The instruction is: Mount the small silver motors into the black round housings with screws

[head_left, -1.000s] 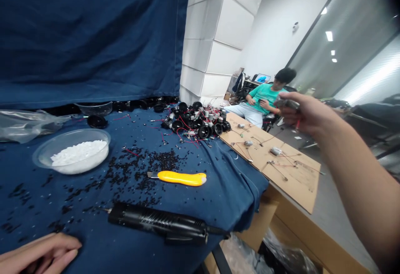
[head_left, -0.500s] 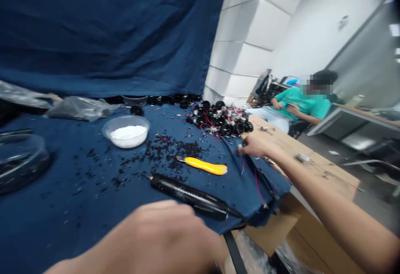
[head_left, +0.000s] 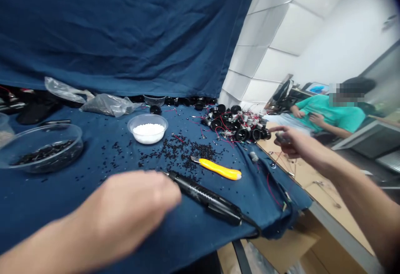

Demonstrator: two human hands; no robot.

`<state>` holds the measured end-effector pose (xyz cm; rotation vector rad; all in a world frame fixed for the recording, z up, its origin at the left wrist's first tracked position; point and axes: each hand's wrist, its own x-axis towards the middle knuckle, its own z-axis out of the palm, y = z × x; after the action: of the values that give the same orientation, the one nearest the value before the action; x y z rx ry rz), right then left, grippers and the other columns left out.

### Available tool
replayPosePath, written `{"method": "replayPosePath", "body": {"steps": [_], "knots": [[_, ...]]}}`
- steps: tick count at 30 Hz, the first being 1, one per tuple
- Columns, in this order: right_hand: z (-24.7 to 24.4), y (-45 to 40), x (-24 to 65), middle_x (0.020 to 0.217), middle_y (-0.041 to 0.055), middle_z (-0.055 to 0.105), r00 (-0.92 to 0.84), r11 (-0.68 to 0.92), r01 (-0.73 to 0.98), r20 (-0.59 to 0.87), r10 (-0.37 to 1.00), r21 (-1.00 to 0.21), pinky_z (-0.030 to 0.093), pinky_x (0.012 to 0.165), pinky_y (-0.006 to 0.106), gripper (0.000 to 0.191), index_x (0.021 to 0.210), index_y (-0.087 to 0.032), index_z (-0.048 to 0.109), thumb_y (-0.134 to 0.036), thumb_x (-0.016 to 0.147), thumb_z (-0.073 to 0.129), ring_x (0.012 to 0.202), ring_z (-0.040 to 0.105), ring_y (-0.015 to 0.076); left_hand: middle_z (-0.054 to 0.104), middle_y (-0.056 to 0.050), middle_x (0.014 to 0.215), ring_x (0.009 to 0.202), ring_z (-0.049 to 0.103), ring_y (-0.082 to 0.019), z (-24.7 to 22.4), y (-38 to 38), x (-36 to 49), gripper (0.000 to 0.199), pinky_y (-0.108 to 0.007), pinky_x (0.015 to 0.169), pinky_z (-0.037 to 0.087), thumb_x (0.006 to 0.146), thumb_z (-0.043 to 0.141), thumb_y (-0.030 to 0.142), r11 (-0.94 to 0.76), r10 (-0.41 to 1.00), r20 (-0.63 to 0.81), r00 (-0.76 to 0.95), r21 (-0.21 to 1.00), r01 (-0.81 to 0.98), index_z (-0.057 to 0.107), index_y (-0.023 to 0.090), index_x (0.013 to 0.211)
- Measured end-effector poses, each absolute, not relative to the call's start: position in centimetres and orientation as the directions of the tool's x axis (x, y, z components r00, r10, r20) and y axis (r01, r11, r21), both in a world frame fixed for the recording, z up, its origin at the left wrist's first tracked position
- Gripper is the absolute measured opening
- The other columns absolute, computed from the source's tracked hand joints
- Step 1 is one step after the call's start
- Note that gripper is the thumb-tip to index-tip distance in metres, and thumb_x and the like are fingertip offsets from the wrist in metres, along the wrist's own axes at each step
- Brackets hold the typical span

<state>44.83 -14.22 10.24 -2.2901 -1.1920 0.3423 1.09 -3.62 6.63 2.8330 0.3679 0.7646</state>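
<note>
My left hand [head_left: 137, 207] is closed in a loose fist above the near part of the blue cloth, back of the hand up, slightly blurred; whatever its fingers enclose is hidden. Just beyond it lies a black electric screwdriver [head_left: 206, 197] with a cable. Out at the right, my right hand [head_left: 295, 144] pinches a small grey motor [head_left: 283, 137] over the cardboard, index finger stretched forward. A second small motor [head_left: 253, 156] rests on the cloth to the left of that hand. A yellow utility knife [head_left: 220, 169] lies among scattered black screws [head_left: 200, 151].
Black wheels with red wires [head_left: 240, 124] are heaped near the back right. A bowl of white granules [head_left: 148, 133], a tub of black pieces [head_left: 46, 151] and a plastic bag [head_left: 108, 105] stand leftward. A person in a green shirt [head_left: 325, 113] sits beyond the cardboard [head_left: 325, 199].
My right hand has moved right, off the cloth to the cardboard, leaving one motor on the cloth and gripping another. My left hand has shifted left. The view has turned left.
</note>
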Motion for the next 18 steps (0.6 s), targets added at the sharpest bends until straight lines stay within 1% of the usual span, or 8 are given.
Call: {"method": "replayPosePath", "body": {"steps": [2, 4, 6, 7, 11, 14, 16, 18], "knots": [[12.8, -15.4, 42.9, 0.075, 0.0009, 0.052, 0.474, -0.328, 0.656, 0.033, 0.88, -0.68, 0.04, 0.05, 0.025, 0.039, 0.128, -0.03, 0.052, -0.04, 0.092, 0.039, 0.056, 0.045, 0.0131, 0.071, -0.003, 0.093, 0.077, 0.066, -0.018, 6.9, 0.1, 2.2, 0.024, -0.028, 0.074, 0.051, 0.093, 0.047, 0.032, -0.917, 0.399, 0.439, 0.805, 0.198, 0.346, 0.063, 0.024, 0.109], [15.0, -16.6, 40.2, 0.078, 0.001, 0.053, 0.339, -0.136, 0.565, 0.078, 0.938, -0.814, 0.046, 0.055, 0.024, 0.045, 0.129, -0.032, 0.054, -0.047, 0.086, 0.059, 0.063, 0.05, 0.0137, 0.071, -0.009, 0.098, 0.087, 0.066, -0.025, 7.2, 4.5, 3.1, 0.032, -0.035, 0.077, 0.05, 0.092, 0.042, 0.035, -0.803, 0.58, 0.24, 0.779, 0.003, 0.596, 0.063, 0.019, 0.111], [16.3, -17.7, 36.8, 0.08, 0.0018, 0.059, 0.293, -0.07, 0.509, 0.096, 0.951, -0.858, 0.051, 0.055, 0.025, 0.054, 0.134, -0.035, 0.049, -0.05, 0.085, 0.065, 0.064, 0.057, 0.0153, 0.07, -0.018, 0.099, 0.098, 0.063, -0.036, 7.4, 8.8, 3.8, 0.031, -0.046, 0.083, 0.048, 0.09, 0.043, 0.026, -0.747, 0.642, 0.17, 0.748, -0.081, 0.66, 0.066, 0.012, 0.105], [16.4, -18.2, 35.0, 0.082, 0.0022, 0.061, 0.263, -0.07, 0.475, 0.066, 0.963, -0.877, 0.053, 0.054, 0.026, 0.058, 0.136, -0.036, 0.045, -0.05, 0.084, 0.066, 0.06, 0.059, 0.0152, 0.07, -0.019, 0.095, 0.097, 0.063, -0.037, 7.4, 10.7, 4.1, 0.029, -0.047, 0.083, 0.047, 0.089, 0.044, 0.022, -0.728, 0.667, 0.135, 0.733, -0.094, 0.679, 0.068, 0.01, 0.1], [13.5, -19.2, 27.6, 0.089, 0.0049, 0.066, -0.078, -0.348, 0.034, -0.349, 0.934, -0.937, 0.052, 0.051, 0.024, 0.06, 0.136, -0.031, 0.039, -0.048, 0.086, 0.067, 0.054, 0.066, 0.0139, 0.07, -0.01, 0.092, 0.086, 0.066, -0.024, 6.6, 14.9, 6.0, 0.023, -0.042, 0.08, 0.053, 0.093, 0.055, 0.03, -0.683, 0.73, -0.038, 0.682, -0.057, 0.728, 0.067, 0.012, 0.102], [9.1, -18.1, 23.7, 0.084, 0.0039, 0.067, -0.284, -0.465, -0.234, -0.397, 0.873, -0.854, 0.039, 0.046, 0.012, 0.049, 0.12, -0.025, 0.049, -0.046, 0.082, 0.071, 0.058, 0.065, 0.0085, 0.068, -0.006, 0.097, 0.086, 0.065, -0.019, 5.7, 15.7, 7.6, 0.025, -0.039, 0.081, 0.054, 0.093, 0.06, 0.037, -0.682, 0.727, -0.127, 0.675, -0.014, 0.731, 0.065, 0.014, 0.102], [6.4, -16.4, 22.2, 0.08, 0.0024, 0.066, -0.341, -0.518, -0.362, -0.407, 0.847, -0.775, 0.046, 0.05, 0.017, 0.045, 0.109, -0.022, 0.053, -0.049, 0.077, 0.07, 0.06, 0.068, 0.0137, 0.068, -0.005, 0.096, 0.085, 0.065, -0.018, 5.3, 15.8, 8.3, 0.024, -0.037, 0.08, 0.055, 0.092, 0.062, 0.036, -0.674, 0.731, -0.146, 0.667, -0.003, 0.738, 0.066, 0.013, 0.098], [4.3, -14.5, 21.5, 0.087, 0.0044, 0.067, -0.276, -0.525, -0.41, -0.448, 0.851, -0.746, 0.052, 0.064, 0.024, 0.044, 0.109, -0.02, 0.054, -0.037, 0.071, 0.068, 0.072, 0.072, 0.018, 0.068, -0.005, 0.095, 0.086, 0.066, -0.019, 5.0, 15.8, 8.6, 0.023, -0.037, 0.079, 0.055, 0.091, 0.063, 0.035, -0.656, 0.749, -0.136, 0.649, -0.008, 0.755, 0.065, 0.013, 0.096]]}}
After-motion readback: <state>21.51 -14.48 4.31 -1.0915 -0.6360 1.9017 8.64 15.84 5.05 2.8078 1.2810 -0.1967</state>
